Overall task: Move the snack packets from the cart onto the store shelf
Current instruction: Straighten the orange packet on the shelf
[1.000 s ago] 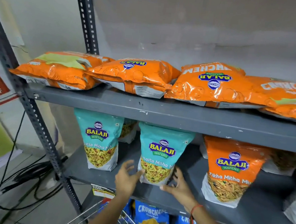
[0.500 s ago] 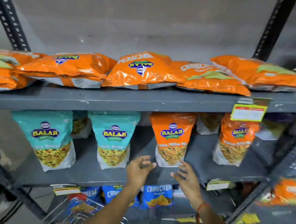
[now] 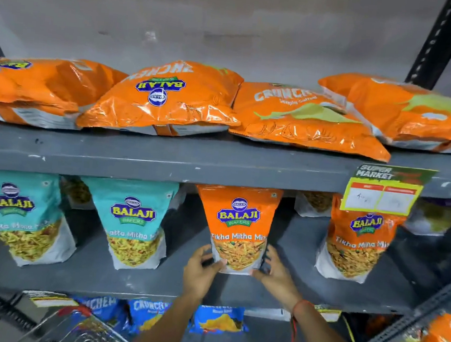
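An orange Tikha Mitha Mix packet point(image 3: 238, 227) stands upright on the grey middle shelf point(image 3: 290, 287). My left hand point(image 3: 199, 271) touches its lower left corner and my right hand point(image 3: 276, 275) its lower right corner, both gripping the base. Two teal Khatta Mitha packets point(image 3: 134, 222) point(image 3: 21, 214) stand to the left, and a second orange Tikha Mitha packet point(image 3: 357, 247) to the right. The wire cart point(image 3: 76, 333) shows at the bottom left; what lies in it is blurred.
Several orange Crunchem bags point(image 3: 165, 99) lie flat on the upper shelf point(image 3: 165, 159). A yellow price tag point(image 3: 382, 194) hangs from its edge at right. Blue Crunchem packets point(image 3: 218, 320) stand on the lower shelf. A black perforated upright point(image 3: 440, 40) rises at the right.
My view has swung right along the shelf. Both hands left the teal packet, travelled right and closed on the base of the orange Tikha Mitha Mix packet.
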